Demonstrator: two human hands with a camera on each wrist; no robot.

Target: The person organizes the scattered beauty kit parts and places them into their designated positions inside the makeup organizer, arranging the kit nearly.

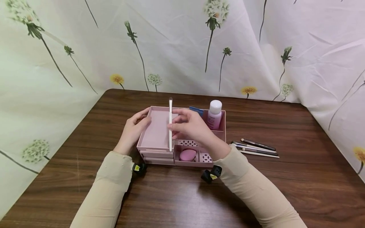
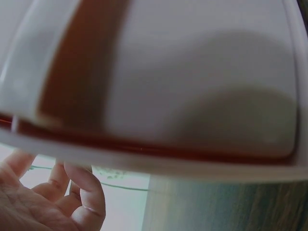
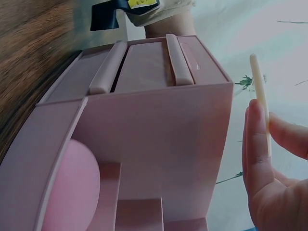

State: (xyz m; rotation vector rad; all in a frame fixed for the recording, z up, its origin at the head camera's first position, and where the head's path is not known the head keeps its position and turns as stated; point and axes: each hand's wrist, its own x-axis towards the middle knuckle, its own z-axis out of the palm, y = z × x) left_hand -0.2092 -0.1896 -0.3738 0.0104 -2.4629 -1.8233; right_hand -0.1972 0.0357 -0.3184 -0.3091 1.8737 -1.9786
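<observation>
A pink makeup organizer [image 1: 156, 129] stands on the table, with a shallow tray on top at its left and drawers below. My left hand [image 1: 132, 129] holds its left edge, the thumb at the rim; in the left wrist view, the organizer's front hides part of the left hand [image 2: 57, 197]. My right hand [image 1: 192, 125] pinches a white-handled makeup brush [image 1: 170, 126] between thumb and fingers, bristles pointing away, above the right side of the top tray. The right wrist view shows the brush handle [image 3: 260, 91] apart from the organizer's wall [image 3: 159, 139].
A pink makeup sponge [image 1: 187, 155] lies in a front compartment. At the back right are a white-capped bottle [image 1: 214, 115] and a blue packet [image 1: 196, 110]. Several more brushes [image 1: 256, 148] lie on the wooden table [image 1: 285, 190] to the right. A floral cloth [image 1: 176, 47] hangs behind.
</observation>
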